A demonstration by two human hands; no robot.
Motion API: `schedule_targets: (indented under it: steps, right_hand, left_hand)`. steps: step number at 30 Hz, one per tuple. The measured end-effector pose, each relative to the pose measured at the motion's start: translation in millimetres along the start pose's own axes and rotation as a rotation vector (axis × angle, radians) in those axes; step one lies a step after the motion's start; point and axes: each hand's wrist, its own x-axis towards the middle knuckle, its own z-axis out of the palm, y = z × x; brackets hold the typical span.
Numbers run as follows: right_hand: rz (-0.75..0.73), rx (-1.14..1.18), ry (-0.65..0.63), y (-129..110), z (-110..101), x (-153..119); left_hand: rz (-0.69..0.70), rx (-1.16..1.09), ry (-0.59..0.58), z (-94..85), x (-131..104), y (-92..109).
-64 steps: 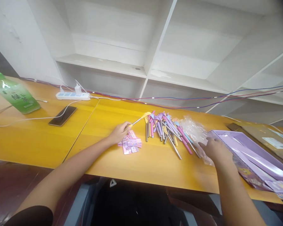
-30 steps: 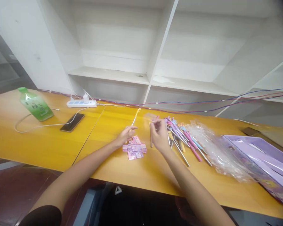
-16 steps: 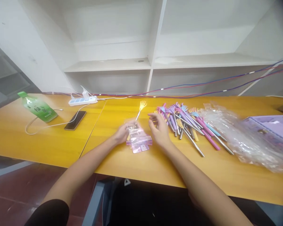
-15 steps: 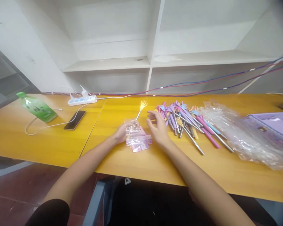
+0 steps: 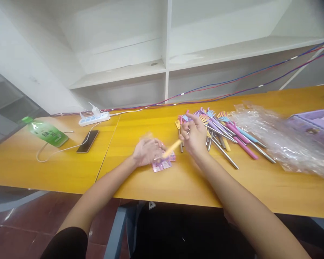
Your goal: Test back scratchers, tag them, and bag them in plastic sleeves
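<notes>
A back scratcher is gripped in my right hand [image 5: 194, 139], whose fingers are closed around it. Its yellow-orange handle [image 5: 173, 148] slants down and left towards my left hand [image 5: 148, 151]. Motion smears my left hand's fingers, and a faint clear patch shows above them; whether they hold anything is unclear. Right below that hand lie small pink-purple printed packets [image 5: 162, 165], partly covered by it. Just behind and to the right of my right hand is a pile of back scratchers [image 5: 226, 135], with coloured hand-shaped heads and metal rods.
Clear plastic bags [image 5: 275, 140] lie right of the pile, beside a purple box [image 5: 313, 120]. To the left are a green bottle [image 5: 47, 133], a phone [image 5: 88, 141] with a white cable and a power strip [image 5: 94, 118]. White shelving [image 5: 118, 77] stands behind the table [image 5: 135, 185].
The yellow back scratcher, upright at my left hand before, is now in my right hand with its handle towards the left. My right hand has closed. The view has tilted slightly.
</notes>
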Motion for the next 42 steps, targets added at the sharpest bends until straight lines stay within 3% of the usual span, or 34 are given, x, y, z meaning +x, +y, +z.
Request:
schedule_targets:
  steps: [3,8,13,16,19,22,26,28,31,35,38,42]
  right_hand:
    - [0.146,-0.005,-0.087,-6.9,-0.1,-0.8]
    - [0.388,-0.132,-0.486,-11.0,17.1,-26.7]
    - [0.429,-0.305,-0.69,-12.2,20.5,-36.7]
    - [0.304,-0.502,-0.72,-11.5,17.1,-32.4]
    - [0.16,-0.611,-0.719,-8.5,16.8,-30.7]
    - [0.14,-0.599,-0.651,-3.9,18.3,-32.9]
    - [0.097,-0.572,-0.543,-0.5,17.5,-31.9]
    - [0.077,-0.576,-0.536,-0.6,15.6,-28.7]
    - [0.05,-0.583,-0.547,-0.1,12.6,-23.8]
    - [0.02,-0.608,-0.546,3.7,9.9,-21.5]
    - [-0.01,-0.669,-0.549,6.2,8.9,-23.1]
    - [-0.219,-0.805,-0.494,7.0,6.6,-26.1]
  left_hand:
    - [0.063,-0.029,0.126,-11.3,-0.7,8.3]
    - [0.165,-0.027,0.23,-18.0,1.4,15.9]
    - [0.369,0.119,0.41,-10.2,6.9,14.9]
    - [0.468,0.234,0.548,-12.1,9.6,14.6]
    - [0.547,0.233,0.552,-16.8,10.3,13.9]
    - [0.541,0.2,0.481,-17.3,8.8,11.9]
    - [0.439,0.273,0.257,-12.8,5.5,6.5]
    - [0.419,0.32,0.17,-11.3,4.1,3.2]
    - [0.448,0.432,0.127,-10.4,2.0,-0.4]
    - [0.509,0.584,0.172,-8.7,0.5,-2.4]
    - [0.558,0.573,0.262,-8.5,2.9,-3.5]
    - [0.621,0.495,0.362,-13.8,10.5,-4.2]
